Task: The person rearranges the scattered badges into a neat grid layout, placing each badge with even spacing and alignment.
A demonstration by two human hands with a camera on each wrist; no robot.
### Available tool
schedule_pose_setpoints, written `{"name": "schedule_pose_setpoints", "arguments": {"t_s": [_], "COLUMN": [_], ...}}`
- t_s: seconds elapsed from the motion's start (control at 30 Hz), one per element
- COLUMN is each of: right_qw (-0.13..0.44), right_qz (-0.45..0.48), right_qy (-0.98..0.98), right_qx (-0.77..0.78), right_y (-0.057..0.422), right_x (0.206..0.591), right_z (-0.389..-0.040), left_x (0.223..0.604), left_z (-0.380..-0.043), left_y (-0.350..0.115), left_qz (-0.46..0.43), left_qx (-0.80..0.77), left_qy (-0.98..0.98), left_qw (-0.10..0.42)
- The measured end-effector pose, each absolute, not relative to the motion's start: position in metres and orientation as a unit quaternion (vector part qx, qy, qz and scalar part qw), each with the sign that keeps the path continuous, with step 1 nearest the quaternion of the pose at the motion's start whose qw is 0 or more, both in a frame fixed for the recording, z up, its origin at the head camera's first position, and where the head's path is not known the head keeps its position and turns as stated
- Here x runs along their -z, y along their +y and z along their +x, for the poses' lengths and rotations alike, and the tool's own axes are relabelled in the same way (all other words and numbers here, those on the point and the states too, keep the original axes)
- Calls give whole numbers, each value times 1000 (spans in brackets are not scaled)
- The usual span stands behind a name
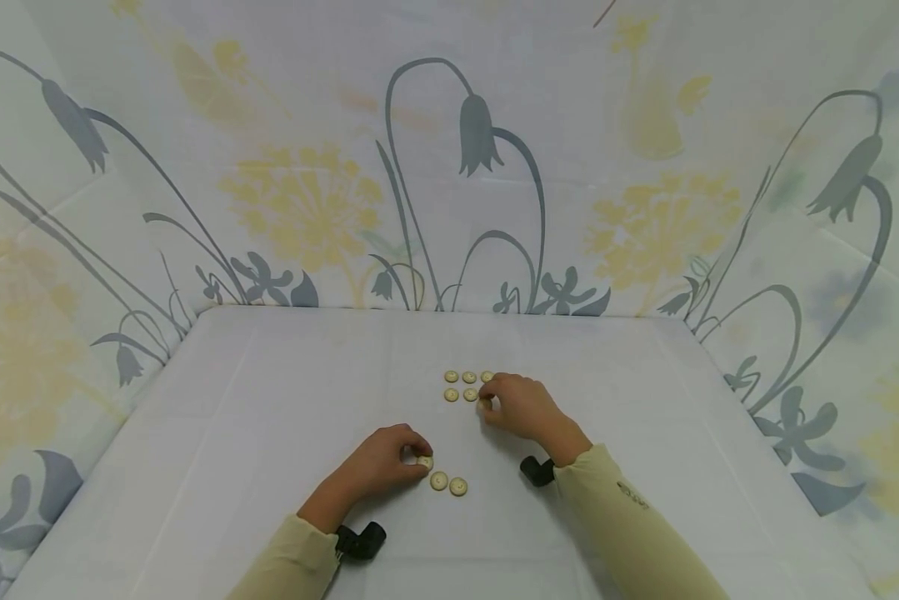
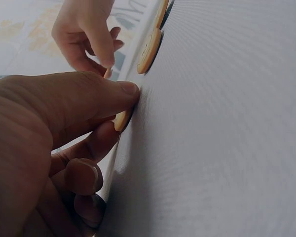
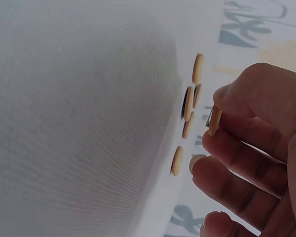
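My left hand (image 1: 384, 461) pinches a round pale wooden button (image 1: 425, 461) between thumb and index finger, low at the tabletop; the left wrist view shows this button (image 2: 122, 118) partly covered by the thumb. Just right of it lie two more buttons, one nearer (image 1: 438, 481) and one farther right (image 1: 458, 486). Farther back, my right hand (image 1: 527, 408) holds another button (image 3: 215, 121) between thumb and index finger, off the table surface. Beside that hand, buttons lie in two rows: three in the back row (image 1: 469, 377) and two in the front row (image 1: 471, 395).
A white cloth covers the table (image 1: 269, 392). Behind it and along both sides hangs a flower-printed cloth (image 1: 329, 108). Dark camera mounts sit on the left wrist (image 1: 361, 542) and the right wrist (image 1: 536, 471), close above the table.
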State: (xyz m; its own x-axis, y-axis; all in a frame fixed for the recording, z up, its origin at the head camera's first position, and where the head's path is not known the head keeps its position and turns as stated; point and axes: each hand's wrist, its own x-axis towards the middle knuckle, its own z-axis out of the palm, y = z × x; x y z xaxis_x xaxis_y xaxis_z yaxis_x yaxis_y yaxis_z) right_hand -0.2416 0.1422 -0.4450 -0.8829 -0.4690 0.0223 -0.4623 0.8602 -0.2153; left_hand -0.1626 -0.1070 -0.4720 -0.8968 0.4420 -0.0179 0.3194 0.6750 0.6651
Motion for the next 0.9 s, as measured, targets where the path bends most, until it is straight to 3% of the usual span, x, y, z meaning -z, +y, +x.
{"name": "schedule_pose_setpoints", "arguments": {"t_s": [0.9], "right_qw": [35], "right_qz": [-196], "right_qy": [974], "right_qx": [106], "right_y": [143], "right_x": [450], "right_z": [-261], "left_x": [475], "left_z": [-164], "left_y": [-108], "left_qz": [204], "left_qx": [-347], "left_qy": [911], "left_qw": [87]}}
